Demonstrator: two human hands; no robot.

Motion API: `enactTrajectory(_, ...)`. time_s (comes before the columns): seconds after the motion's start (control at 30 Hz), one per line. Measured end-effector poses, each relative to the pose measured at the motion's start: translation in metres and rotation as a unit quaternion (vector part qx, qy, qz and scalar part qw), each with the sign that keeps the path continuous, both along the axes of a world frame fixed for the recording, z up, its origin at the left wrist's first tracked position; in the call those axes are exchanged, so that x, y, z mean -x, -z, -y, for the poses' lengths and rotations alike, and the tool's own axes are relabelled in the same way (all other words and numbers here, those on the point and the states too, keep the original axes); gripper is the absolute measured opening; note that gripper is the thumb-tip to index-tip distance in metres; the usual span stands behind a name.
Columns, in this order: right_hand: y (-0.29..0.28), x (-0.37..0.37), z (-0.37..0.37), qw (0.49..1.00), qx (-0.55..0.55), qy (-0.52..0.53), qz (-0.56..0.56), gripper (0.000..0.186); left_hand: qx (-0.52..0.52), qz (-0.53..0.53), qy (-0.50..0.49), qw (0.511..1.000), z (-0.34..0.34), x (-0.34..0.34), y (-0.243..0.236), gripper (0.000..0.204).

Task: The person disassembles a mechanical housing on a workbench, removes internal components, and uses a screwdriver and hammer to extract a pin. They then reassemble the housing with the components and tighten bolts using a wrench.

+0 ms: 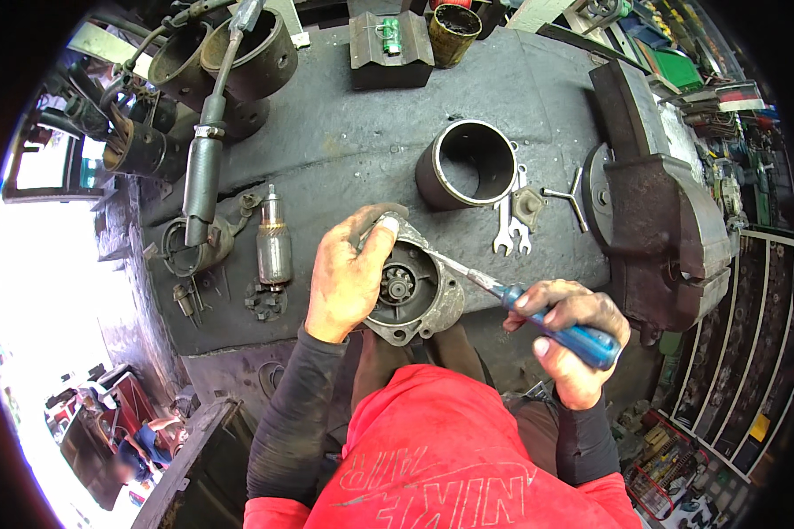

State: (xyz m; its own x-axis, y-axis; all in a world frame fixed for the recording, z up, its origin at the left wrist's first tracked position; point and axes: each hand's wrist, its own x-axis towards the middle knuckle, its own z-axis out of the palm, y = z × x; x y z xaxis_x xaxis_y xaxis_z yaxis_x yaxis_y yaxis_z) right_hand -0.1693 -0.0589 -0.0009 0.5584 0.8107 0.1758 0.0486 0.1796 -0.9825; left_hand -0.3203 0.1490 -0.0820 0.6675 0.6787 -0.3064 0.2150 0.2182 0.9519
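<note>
My left hand (353, 269) is wrapped round the left side of a round cast-metal starter housing (445, 309), thumb on its upper rim. Inside the housing sits a small toothed pinion gear (398, 284). In my right hand (578, 339) is a screwdriver (560, 326) with a blue handle. Its shaft slants up to the left, and the tip meets the housing's upper right rim. Left of my left hand an armature (274, 247) lies on the dark bench (353, 132). Beyond the housing stands a hollow metal cylinder (432, 181).
Two open-end wrenches (503, 238), a small metal end cap (526, 208) and a three-armed wrench (576, 201) lie right of the cylinder. A large vise (670, 220) bounds the right side. At left are a hanging tool (204, 176), metal cans (256, 57) and a ring-shaped part (190, 251).
</note>
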Motion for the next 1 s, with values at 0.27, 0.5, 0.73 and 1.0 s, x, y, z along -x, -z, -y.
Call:
enactTrajectory(0.27, -0.004, 0.002, -0.016, 0.983, 0.050, -0.066, 0.166, 0.018, 0.027, 0.010, -0.001, 1.000, 0.000, 0.000, 0.000, 0.031)
enactTrajectory(0.5, -0.018, -0.005, -0.001, 0.994, 0.053, -0.046, 0.080, 0.014, 0.032, 0.033, 0.002, 0.999, -0.002, 0.001, 0.006, 0.029)
enactTrajectory(0.73, 0.005, -0.075, 0.041, 0.924, 0.278, 0.264, -0.004, 0.036, 0.005, 0.043, -0.002, 0.999, 0.001, 0.002, 0.006, 0.031)
enactTrajectory(1.0, 0.126, -0.152, 0.023, 0.791, 0.482, 0.254, 0.276, 0.068, -0.119, -0.058, 0.020, 0.991, -0.001, 0.000, -0.006, 0.034)
